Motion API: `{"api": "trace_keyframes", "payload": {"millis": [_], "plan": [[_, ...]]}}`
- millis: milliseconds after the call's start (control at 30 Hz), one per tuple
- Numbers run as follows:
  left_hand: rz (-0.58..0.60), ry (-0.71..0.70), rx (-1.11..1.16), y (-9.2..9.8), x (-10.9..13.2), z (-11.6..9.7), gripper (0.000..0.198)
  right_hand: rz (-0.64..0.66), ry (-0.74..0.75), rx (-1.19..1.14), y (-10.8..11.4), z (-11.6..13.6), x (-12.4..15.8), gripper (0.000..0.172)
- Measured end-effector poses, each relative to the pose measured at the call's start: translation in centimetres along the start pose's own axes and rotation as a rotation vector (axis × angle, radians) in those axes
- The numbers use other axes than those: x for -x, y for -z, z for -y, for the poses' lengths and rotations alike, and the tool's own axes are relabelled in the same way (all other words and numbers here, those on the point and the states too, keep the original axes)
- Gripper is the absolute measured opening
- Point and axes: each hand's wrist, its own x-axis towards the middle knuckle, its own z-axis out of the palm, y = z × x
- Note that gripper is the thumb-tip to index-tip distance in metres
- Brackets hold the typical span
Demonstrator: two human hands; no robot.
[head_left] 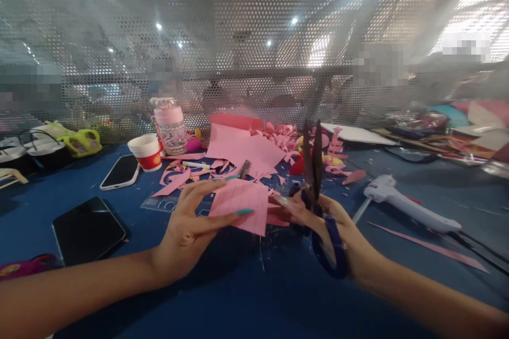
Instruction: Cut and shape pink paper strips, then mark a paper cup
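Observation:
A small pink piece of paper [243, 202] with faint lines across it is pinched between the thumb and fingers of my left hand [186, 230]. My right hand [338, 222] grips a pair of scissors [315, 172] by the dark blue handles, blades pointing up and almost together. The right fingertips reach close to the paper's right edge; whether they touch it I cannot tell. Just behind the paper, a larger pink sheet [242, 148] lies among many pink scraps [284, 140]. A clear ruler stencil [161, 202] lies partly hidden behind my left hand.
A glue gun [413, 206] with its cord and a pink strip [431, 248] lie at right. Two phones, one dark [89, 230] and one white-edged [120, 171], lie left, near stacked paper cups [146, 152] and a bottle [170, 124]. A perforated metal screen [254, 53] stands behind.

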Motion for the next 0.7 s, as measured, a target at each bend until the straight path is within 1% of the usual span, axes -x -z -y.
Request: {"api": "trace_keyframes", "payload": {"millis": [67,133,233,267,333,367,400,433,500,533,600,700], "plan": [[0.016,0.000,-0.066,-0.1,-0.2,-0.1,0.034,0.041,-0.034,0.003,0.1,0.0,-0.2,0.036],[0.067,0.005,-0.089,-0.2,-0.3,-0.2,0.033,0.068,-0.066,-0.021,-0.1,0.3,-0.1,0.040],[0.166,0.011,-0.024,0.0,-0.4,-0.3,0.034,0.092,-0.083,-0.051,-0.7,0.7,0.2,0.041],[0.203,0.023,0.032,0.1,-0.4,-0.3,0.041,0.103,-0.080,-0.053,-0.9,0.8,0.3,0.041],[0.280,0.094,0.183,0.4,-0.4,-0.3,0.066,0.116,-0.076,-0.047,-1.2,0.9,0.4,0.039],[0.310,0.149,0.266,0.5,-0.4,-0.3,0.073,0.118,-0.077,-0.042,-1.3,0.8,0.4,0.038],[0.322,0.208,0.352,0.5,-0.5,-0.3,0.072,0.116,-0.082,-0.038,-1.5,0.8,0.3,0.037],[0.319,0.267,0.439,0.4,-0.6,-0.3,0.065,0.112,-0.089,-0.039,-1.6,0.7,0.3,0.036],[0.277,0.374,0.601,0.1,-0.8,-0.2,0.046,0.111,-0.101,-0.051,-1.7,0.6,0.2,0.038],[0.254,0.426,0.672,-0.1,-0.9,-0.1,0.041,0.112,-0.101,-0.061,-1.8,0.5,0.2,0.039],[0.201,0.506,0.778,-0.4,-1.0,0.1,0.037,0.114,-0.093,-0.083,-1.8,0.2,0.1,0.037],[0.104,0.519,0.788,-0.7,-0.9,0.6,0.034,0.118,-0.075,-0.113,-2.2,0.0,-0.3,0.036]]}}
